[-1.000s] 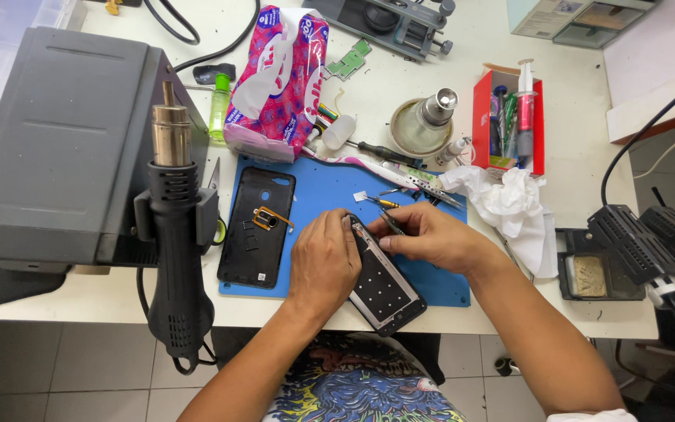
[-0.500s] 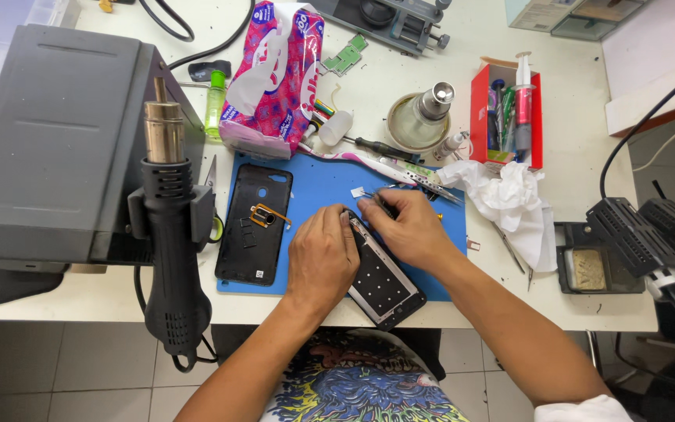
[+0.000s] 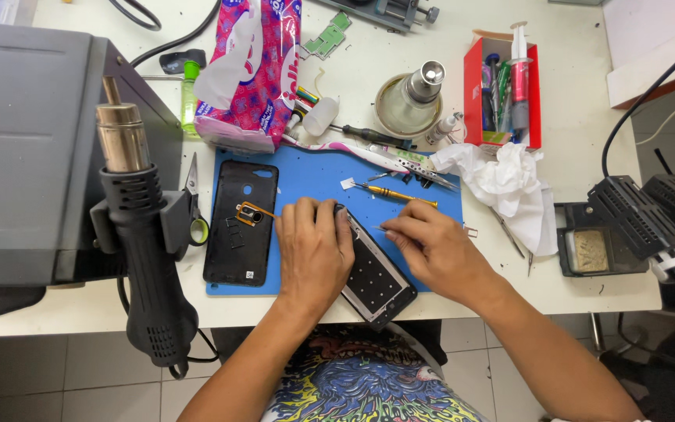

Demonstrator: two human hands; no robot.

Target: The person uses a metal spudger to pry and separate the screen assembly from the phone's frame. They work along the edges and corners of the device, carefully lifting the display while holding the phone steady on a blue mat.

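The opened phone (image 3: 375, 275) is lying on the blue mat (image 3: 318, 176) at the near edge of the bench (image 3: 580, 101), its long axis running diagonally from upper left to lower right, its lower corner reaching past the mat toward the person. The left hand (image 3: 316, 252) is pressing flat on the phone's upper left end, fingers together and extended, covering that part. The right hand (image 3: 431, 248) is sitting just to the right of the phone, thumb and forefinger pinching a thin tool whose tip is pointing left at the phone's long edge; what kind of tool it is I cannot tell. Both hands are at the phone, the left one on top of it.

The black back cover (image 3: 240, 223) is lying left of the left hand, on the mat. A yellow-handled screwdriver (image 3: 396, 194) is lying just beyond the right hand, crumpled white tissue (image 3: 509, 184) farther right. The hot-air gun (image 3: 144, 258) is hanging in its holder at far left, well apart.
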